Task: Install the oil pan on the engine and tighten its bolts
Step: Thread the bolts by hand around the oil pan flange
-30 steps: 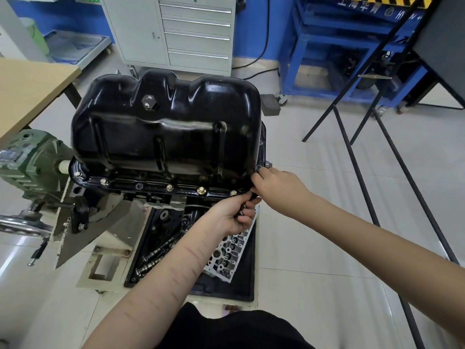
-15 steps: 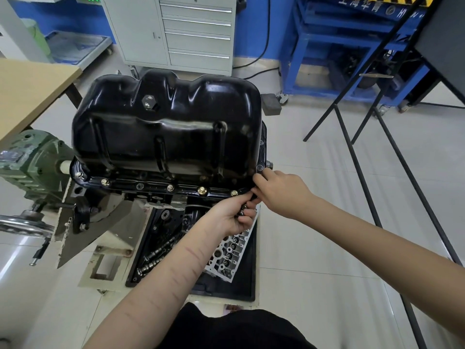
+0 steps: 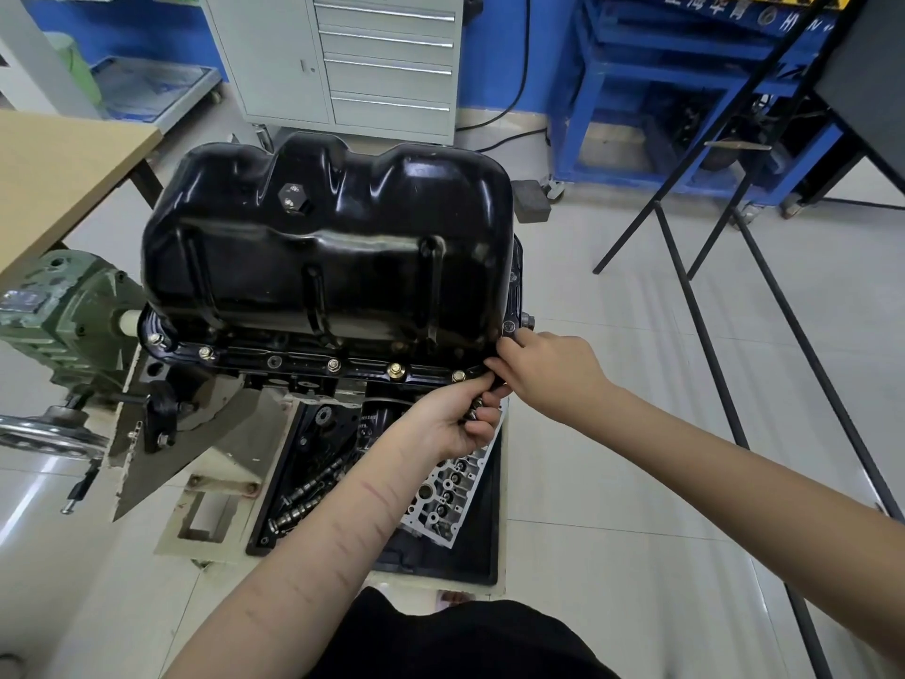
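The oil pan [image 3: 328,247] looks heavy, rigid, glossy-slick; grip its flange. Left hand [image 3: 455,419] clenches spare bolts [image 3: 474,410]; right hand [image 3: 548,370] pinches the five-o'clock corner.

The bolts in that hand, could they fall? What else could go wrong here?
Yes, maybe. The left hand holds several loose bolts above the cylinder head in the black tray; one that slips could drop into its holes. The right hand works at the corner of the oil pan flange, where its fingers hide the bolt hole, so a bolt could start crooked.
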A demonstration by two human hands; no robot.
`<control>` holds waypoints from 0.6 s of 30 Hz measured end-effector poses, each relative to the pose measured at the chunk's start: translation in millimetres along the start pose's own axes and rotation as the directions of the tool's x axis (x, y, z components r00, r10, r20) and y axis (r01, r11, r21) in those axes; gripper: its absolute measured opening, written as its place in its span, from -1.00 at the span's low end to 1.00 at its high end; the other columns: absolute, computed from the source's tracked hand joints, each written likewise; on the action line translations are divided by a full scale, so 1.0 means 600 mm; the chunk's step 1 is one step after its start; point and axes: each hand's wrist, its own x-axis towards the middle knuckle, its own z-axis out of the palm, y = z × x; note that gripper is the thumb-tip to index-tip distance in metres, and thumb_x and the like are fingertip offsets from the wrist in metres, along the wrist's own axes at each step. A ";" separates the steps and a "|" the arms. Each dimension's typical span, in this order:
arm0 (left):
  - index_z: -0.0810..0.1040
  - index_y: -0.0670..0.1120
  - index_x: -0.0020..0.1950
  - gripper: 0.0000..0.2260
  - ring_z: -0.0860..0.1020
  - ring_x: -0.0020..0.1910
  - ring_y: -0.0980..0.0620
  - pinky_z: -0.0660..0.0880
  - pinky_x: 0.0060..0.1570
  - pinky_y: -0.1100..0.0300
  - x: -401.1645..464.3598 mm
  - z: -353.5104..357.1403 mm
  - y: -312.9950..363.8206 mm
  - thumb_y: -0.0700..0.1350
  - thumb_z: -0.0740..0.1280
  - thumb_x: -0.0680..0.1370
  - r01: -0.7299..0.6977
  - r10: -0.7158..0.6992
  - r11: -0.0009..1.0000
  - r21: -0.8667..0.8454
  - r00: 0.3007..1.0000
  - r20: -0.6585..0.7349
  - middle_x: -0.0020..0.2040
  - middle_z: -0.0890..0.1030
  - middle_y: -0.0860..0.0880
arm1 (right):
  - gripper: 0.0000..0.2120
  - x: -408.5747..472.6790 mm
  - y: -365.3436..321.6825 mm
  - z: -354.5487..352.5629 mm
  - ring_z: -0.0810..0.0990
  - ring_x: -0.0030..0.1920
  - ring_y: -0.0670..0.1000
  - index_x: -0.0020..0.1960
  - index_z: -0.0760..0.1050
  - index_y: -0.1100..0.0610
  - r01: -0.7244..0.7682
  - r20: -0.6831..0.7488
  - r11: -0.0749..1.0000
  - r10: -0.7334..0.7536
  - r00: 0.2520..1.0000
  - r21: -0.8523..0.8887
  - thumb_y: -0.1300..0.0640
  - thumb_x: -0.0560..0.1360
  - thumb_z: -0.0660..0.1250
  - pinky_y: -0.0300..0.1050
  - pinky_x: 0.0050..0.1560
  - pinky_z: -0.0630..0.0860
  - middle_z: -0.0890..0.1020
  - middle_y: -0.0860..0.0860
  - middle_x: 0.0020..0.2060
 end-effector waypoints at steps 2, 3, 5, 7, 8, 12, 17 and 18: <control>0.45 -0.16 -0.19 -0.71 0.23 -0.72 0.20 0.07 -0.76 0.43 -0.001 0.000 0.000 -0.01 0.12 0.61 -0.001 0.001 1.000 0.006 1.000 -0.003 -0.61 0.30 0.07 | -0.66 0.004 -0.006 -0.004 0.60 -0.41 0.05 -0.31 0.53 0.17 -0.044 0.017 0.999 0.045 0.999 -0.024 -0.10 0.39 0.40 -0.27 -0.51 0.30 0.58 0.04 -0.40; 0.45 -0.16 -0.19 -0.71 0.23 -0.72 0.20 0.06 -0.76 0.43 -0.002 0.000 0.000 -0.02 0.12 0.61 -0.003 0.003 1.000 0.010 1.000 -0.006 -0.61 0.30 0.07 | -0.63 0.003 -0.008 -0.002 0.62 -0.28 0.08 -0.20 0.53 0.18 -0.046 0.055 0.999 0.045 0.997 0.018 -0.14 0.49 0.26 -0.22 -0.43 0.31 0.61 0.06 -0.29; 0.43 -0.15 -0.23 -0.70 0.23 -0.71 0.21 0.06 -0.76 0.44 -0.004 0.001 0.000 -0.03 0.11 0.62 -0.011 0.011 1.000 0.019 1.000 -0.014 -0.61 0.30 0.07 | -0.58 -0.001 -0.004 0.008 0.60 -0.14 0.14 -0.02 0.49 0.21 -0.074 0.075 0.995 0.069 0.995 0.059 -0.15 0.56 0.10 -0.14 -0.35 0.28 0.58 0.10 -0.13; 0.41 -0.14 -0.25 -0.70 0.22 -0.72 0.21 0.06 -0.76 0.44 -0.006 0.003 -0.001 -0.03 0.11 0.61 -0.015 0.016 1.000 0.019 1.000 -0.018 -0.61 0.30 0.07 | -0.67 -0.006 -0.002 0.000 0.61 -0.29 0.16 -0.08 0.51 0.26 -0.029 0.034 0.995 0.026 0.999 0.098 -0.04 0.51 0.28 -0.14 -0.44 0.31 0.58 0.15 -0.22; 0.42 -0.14 -0.25 -0.70 0.22 -0.72 0.21 0.06 -0.76 0.44 -0.007 0.003 -0.001 -0.03 0.12 0.61 -0.014 0.014 1.000 0.016 1.000 -0.018 -0.61 0.30 0.07 | -0.72 -0.007 -0.003 0.001 0.60 -0.38 0.16 -0.16 0.53 0.27 -0.006 0.001 0.994 0.006 1.000 0.110 0.02 0.46 0.37 -0.16 -0.48 0.31 0.58 0.16 -0.30; 0.44 -0.16 -0.18 -0.72 0.23 -0.72 0.20 0.07 -0.76 0.43 -0.010 0.006 -0.002 -0.02 0.12 0.61 -0.009 0.009 1.000 0.008 1.000 -0.025 -0.62 0.30 0.06 | -0.56 0.004 -0.007 0.006 0.62 -0.18 0.15 -0.16 0.51 0.20 -0.075 0.056 0.989 0.068 0.996 0.126 -0.14 0.56 0.11 -0.17 -0.35 0.26 0.61 0.10 -0.21; 0.46 -0.19 -0.16 -0.71 0.26 -0.68 0.21 0.09 -0.73 0.46 -0.012 0.002 -0.004 0.02 0.18 0.58 -0.039 0.039 0.999 0.002 0.999 -0.017 -0.56 0.33 0.05 | -0.52 -0.001 0.007 -0.005 0.59 -0.14 0.09 -0.26 0.29 0.08 -0.203 0.181 0.968 0.176 0.968 0.147 -0.30 0.51 -0.05 -0.17 -0.35 0.23 0.61 0.03 -0.21; 0.47 -0.21 -0.16 -0.69 0.29 -0.67 0.21 0.14 -0.72 0.46 -0.013 0.002 -0.004 0.03 0.20 0.57 -0.043 0.043 0.999 0.003 0.999 -0.016 -0.53 0.34 0.04 | -0.55 -0.009 0.012 -0.008 0.59 -0.14 0.09 -0.25 0.28 0.08 -0.214 0.156 0.959 0.187 0.970 0.186 -0.28 0.52 -0.04 -0.16 -0.34 0.23 0.60 0.03 -0.20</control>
